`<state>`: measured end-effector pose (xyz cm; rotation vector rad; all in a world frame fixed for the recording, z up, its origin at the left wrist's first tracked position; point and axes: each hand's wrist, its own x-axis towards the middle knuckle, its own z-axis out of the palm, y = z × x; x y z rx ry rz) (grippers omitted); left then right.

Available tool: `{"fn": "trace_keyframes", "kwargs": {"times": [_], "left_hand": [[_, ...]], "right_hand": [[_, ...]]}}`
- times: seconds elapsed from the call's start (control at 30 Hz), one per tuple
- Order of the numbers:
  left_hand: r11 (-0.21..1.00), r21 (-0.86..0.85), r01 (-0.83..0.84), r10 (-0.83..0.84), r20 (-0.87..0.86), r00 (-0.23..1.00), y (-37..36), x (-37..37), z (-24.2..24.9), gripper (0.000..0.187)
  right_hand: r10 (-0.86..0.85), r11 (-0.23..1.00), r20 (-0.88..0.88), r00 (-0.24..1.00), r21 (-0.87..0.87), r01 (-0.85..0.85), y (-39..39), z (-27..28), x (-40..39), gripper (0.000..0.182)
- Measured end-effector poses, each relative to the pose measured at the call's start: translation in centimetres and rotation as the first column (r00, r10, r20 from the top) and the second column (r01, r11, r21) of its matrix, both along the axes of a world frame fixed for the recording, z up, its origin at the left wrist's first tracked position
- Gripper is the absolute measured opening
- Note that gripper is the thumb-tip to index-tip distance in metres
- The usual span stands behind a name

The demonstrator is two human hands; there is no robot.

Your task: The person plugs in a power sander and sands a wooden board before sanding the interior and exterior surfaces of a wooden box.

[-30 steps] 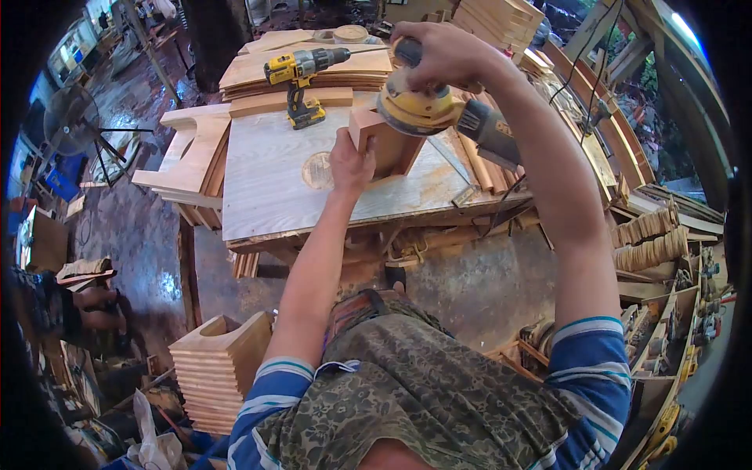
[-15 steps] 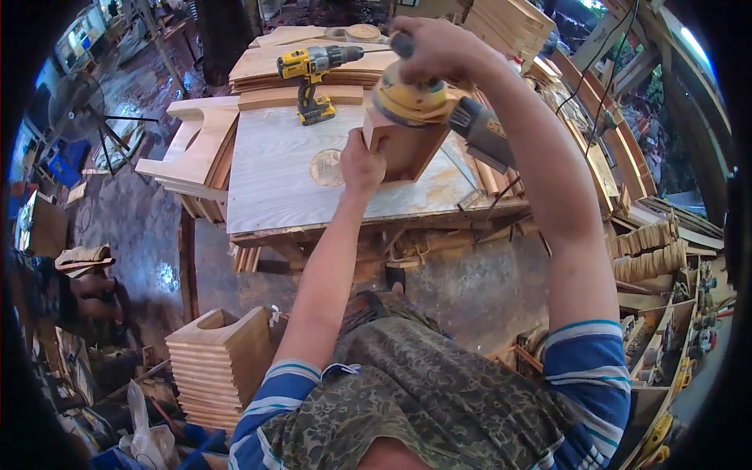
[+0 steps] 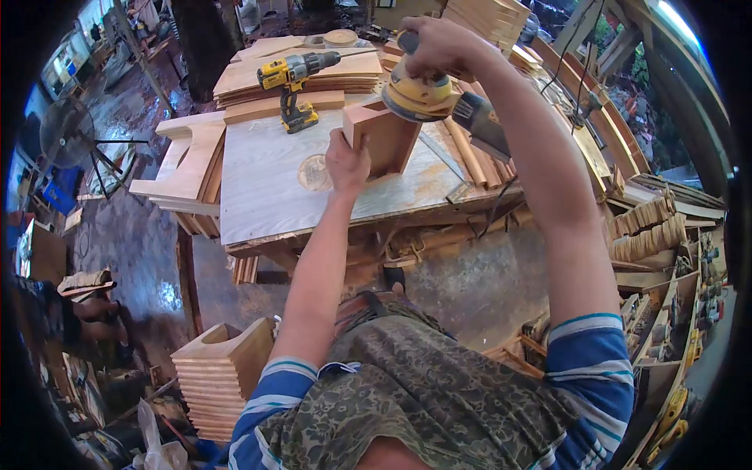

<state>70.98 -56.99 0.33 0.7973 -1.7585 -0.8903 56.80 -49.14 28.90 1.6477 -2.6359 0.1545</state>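
My right hand (image 3: 442,51) grips a yellow and black orbital sander (image 3: 415,98) by its top, fingers wrapped round it. A grey dust canister (image 3: 482,125) sticks out of the sander's right side. Below and left, my left hand (image 3: 347,162) holds a small wooden box (image 3: 392,141) by its left wall, tilted up on the workbench. The sander's pad sits right at the box's upper edge. Left of the box, a yellow and black cordless drill (image 3: 294,86) stands on its battery, its long bit pointing right.
Under the work lies a pale wood-grain bench top (image 3: 266,188) with a round wooden inlay (image 3: 315,172). A metal square (image 3: 446,160) and wooden strips lie to the right. Stacked cut boards (image 3: 188,157) stand at the left, more boards (image 3: 215,384) on the floor. A fan (image 3: 66,133) stands far left.
The sander has moved right along the box's upper edge, off its left corner. The box shows more of its upper side. My view has shifted slightly.
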Motion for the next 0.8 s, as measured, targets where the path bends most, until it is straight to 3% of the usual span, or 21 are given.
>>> {"fn": "trace_keyframes", "kwargs": {"times": [0.1,0.2,0.3,0.37,0.5,0.57,0.8], "left_hand": [[1.0,-0.011,0.006,-0.006,-0.015,1.0,-0.1,-0.1,-0.2,0.034],[1.0,-0.018,0.013,-0.014,-0.025,1.0,-0.2,-0.3,-0.4,0.035],[1.0,-0.016,-0.007,0.007,0.01,1.0,-0.5,-0.3,0.2,0.036],[1.0,0.001,-0.019,0.019,0.043,0.999,-0.5,-0.5,0.4,0.036],[1.0,0.015,-0.017,0.017,0.029,0.999,-0.6,-0.8,0.3,0.036],[0.999,0.028,-0.037,0.035,0.054,0.998,-0.6,-1.0,-0.1,0.036],[0.998,-0.061,-0.007,0.01,0.038,0.999,-1.2,-1.1,-0.8,0.037]], "right_hand": [[-0.035,0.999,0.021,0.999,0.021,0.035,-0.9,-0.4,-0.4,0.091],[0.036,0.989,-0.069,0.997,-0.138,-0.045,-1.3,-1.2,-0.9,0.084],[0.034,0.992,-0.093,0.995,-0.115,-0.045,-2.5,-1.0,-1.5,0.084],[-0.046,0.998,0.041,0.998,-0.039,0.047,-2.9,-0.6,-1.3,0.086],[-0.026,0.995,0.041,0.999,-0.096,0.03,-3.8,-0.8,-1.0,0.086],[-0.04,0.999,0.049,0.998,-0.014,0.041,-3.6,-0.4,0.0,0.092],[0.075,0.993,-0.042,0.996,-0.088,-0.078,-5.1,-0.8,2.8,0.085]]}}
